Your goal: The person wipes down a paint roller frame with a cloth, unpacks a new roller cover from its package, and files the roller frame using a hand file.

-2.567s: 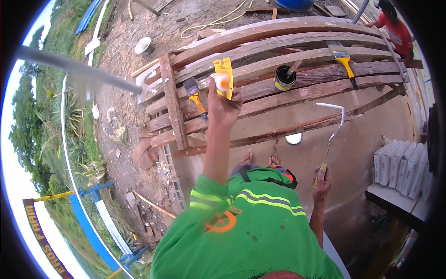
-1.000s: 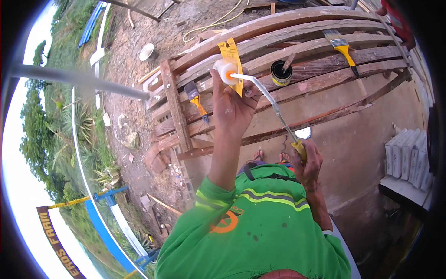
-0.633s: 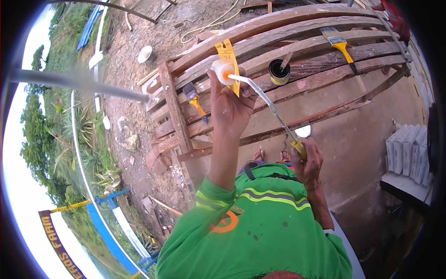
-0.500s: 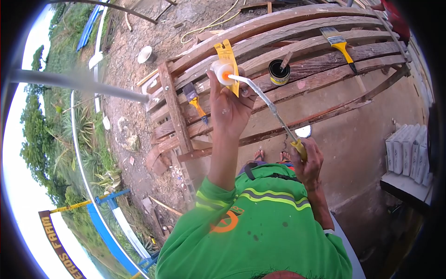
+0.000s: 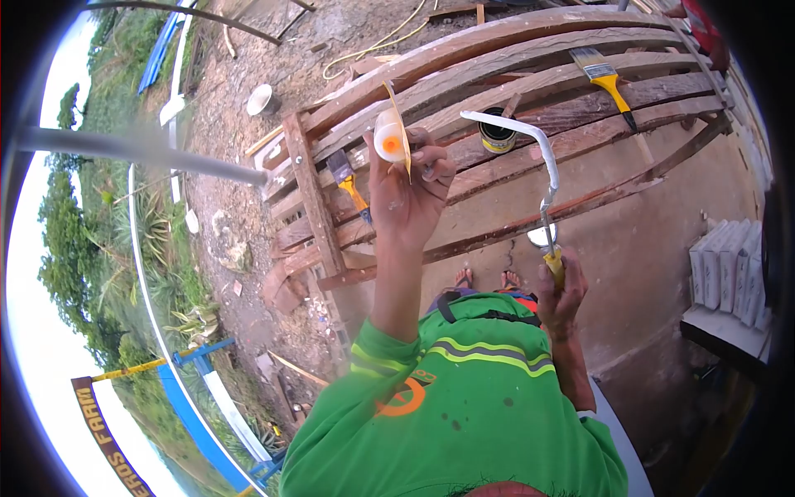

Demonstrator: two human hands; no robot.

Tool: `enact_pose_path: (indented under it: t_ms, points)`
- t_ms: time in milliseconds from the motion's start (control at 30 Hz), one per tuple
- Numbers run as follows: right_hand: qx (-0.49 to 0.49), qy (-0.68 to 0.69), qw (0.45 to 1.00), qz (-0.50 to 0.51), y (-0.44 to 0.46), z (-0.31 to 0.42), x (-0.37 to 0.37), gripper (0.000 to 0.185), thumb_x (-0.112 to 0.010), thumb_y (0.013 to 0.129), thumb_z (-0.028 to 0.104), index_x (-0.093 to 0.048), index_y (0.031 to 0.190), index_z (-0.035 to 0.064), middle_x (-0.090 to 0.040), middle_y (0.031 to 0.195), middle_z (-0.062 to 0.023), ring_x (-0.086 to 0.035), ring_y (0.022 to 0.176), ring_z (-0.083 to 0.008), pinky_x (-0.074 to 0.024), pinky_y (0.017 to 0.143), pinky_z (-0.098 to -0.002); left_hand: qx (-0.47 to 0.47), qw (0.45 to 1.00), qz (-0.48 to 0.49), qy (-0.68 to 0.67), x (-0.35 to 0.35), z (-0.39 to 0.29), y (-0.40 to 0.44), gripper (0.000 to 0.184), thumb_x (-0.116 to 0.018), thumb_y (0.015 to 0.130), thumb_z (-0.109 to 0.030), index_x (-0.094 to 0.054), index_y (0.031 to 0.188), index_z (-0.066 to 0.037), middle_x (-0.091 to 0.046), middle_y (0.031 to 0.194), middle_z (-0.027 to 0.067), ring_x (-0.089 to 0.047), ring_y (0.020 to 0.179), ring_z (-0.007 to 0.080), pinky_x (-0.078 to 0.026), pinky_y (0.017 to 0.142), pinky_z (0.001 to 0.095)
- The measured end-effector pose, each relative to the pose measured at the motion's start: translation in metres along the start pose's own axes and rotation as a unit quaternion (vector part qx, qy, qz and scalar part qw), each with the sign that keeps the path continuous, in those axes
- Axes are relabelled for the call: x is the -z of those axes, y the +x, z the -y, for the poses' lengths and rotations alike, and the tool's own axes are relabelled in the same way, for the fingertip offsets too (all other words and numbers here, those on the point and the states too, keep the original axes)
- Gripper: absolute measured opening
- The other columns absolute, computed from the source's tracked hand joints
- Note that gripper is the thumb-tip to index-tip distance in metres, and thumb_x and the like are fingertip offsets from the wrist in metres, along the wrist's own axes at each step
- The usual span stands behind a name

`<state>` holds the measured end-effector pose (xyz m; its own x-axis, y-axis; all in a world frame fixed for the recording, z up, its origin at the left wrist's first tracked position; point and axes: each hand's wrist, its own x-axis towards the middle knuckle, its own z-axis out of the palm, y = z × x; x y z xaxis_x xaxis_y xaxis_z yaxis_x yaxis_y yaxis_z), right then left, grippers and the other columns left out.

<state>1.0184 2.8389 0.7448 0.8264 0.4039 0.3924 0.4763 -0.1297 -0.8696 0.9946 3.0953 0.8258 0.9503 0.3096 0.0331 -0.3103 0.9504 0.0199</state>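
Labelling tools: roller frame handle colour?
The handle is yellow where the right hand leaves it bare; best in head view.

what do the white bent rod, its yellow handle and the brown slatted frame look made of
White bent rod: probably metal, coated white; grey shows lower down. Yellow handle: likely plastic, smooth, from its bright colour; partly covered. Brown slatted frame: dull, rough wood; visible grain.

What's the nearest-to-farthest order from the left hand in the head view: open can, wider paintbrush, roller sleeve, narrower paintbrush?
1. Roller sleeve: held in the left hand.
2. Narrower paintbrush: just left of the hand, on the wooden slats.
3. Open can: right of the hand.
4. Wider paintbrush: farther right, beyond the can.
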Motion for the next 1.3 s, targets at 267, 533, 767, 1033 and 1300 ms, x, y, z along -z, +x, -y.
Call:
enact_pose_path:
  t_ms: [267, 533, 767, 1033, 1300]
  points:
    - [0.017, -0.027, 0.999, -0.008, 0.001, -0.006, 0.004, 0.016, -0.059, 0.088, 0.007, -0.057, 0.100, -0.0016, -0.056, 0.080, -0.0108, -0.058, 0.063, -0.0215, -0.0467, 0.056, -0.0331, -0.009, 1.000, -0.006, 0.000, 0.001, 0.000, -0.001, 0.029, -0.053, 0.099, -0.029, -0.055, 0.109, -0.002, -0.061, 0.101, 0.0042, -0.052, 0.080, 0.0116, -0.035, 0.070, 0.0274]
    - [-0.038, -0.009, 0.999, -0.020, -0.005, -0.014, 0.009, 0.015, -0.058, 0.089, 0.010, -0.057, 0.098, -0.0013, -0.052, 0.077, -0.0092, -0.050, 0.063, -0.0189, -0.0430, 0.057, -0.0333, -0.171, 0.923, -0.082, 0.335, 0.014, 0.004, -0.002, 0.040, -0.051, 0.101, -0.036, -0.051, 0.125, -0.004, -0.060, 0.113, 0.0070, -0.058, 0.097, 0.0158, -0.047, 0.081, 0.0319]
    - [-0.111, 0.033, 0.992, -0.043, -0.010, -0.029, 0.013, 0.018, -0.053, 0.095, 0.017, -0.057, 0.102, 0.0002, -0.047, 0.073, -0.0015, -0.043, 0.062, -0.0091, -0.0362, 0.055, -0.0262, -0.286, 0.724, -0.053, 0.626, 0.045, -0.017, -0.019, 0.046, -0.068, 0.092, -0.011, -0.046, 0.131, -0.003, -0.061, 0.116, 0.0066, -0.058, 0.105, 0.0133, -0.047, 0.090, 0.0299]
    - [-0.104, 0.026, 0.994, -0.032, -0.006, -0.027, 0.010, 0.020, -0.051, 0.097, 0.018, -0.056, 0.107, 0.0017, -0.043, 0.071, 0.0056, -0.037, 0.061, -0.0012, -0.0298, 0.053, -0.0185, -0.304, 0.728, -0.076, 0.610, 0.043, -0.021, -0.029, 0.043, -0.069, 0.092, -0.013, -0.049, 0.129, -0.003, -0.064, 0.112, 0.0065, -0.061, 0.102, 0.0140, -0.049, 0.089, 0.0299]
    - [-0.096, -0.018, 0.995, -0.024, -0.013, -0.021, 0.003, 0.018, -0.052, 0.096, 0.015, -0.058, 0.105, 0.0004, -0.047, 0.073, 0.0017, -0.040, 0.061, -0.0045, -0.0330, 0.054, -0.0226, -0.272, 0.749, -0.131, 0.589, 0.058, -0.032, -0.032, 0.042, -0.072, 0.090, -0.020, -0.054, 0.124, -0.002, -0.065, 0.109, 0.0047, -0.060, 0.097, 0.0118, -0.048, 0.086, 0.0281]
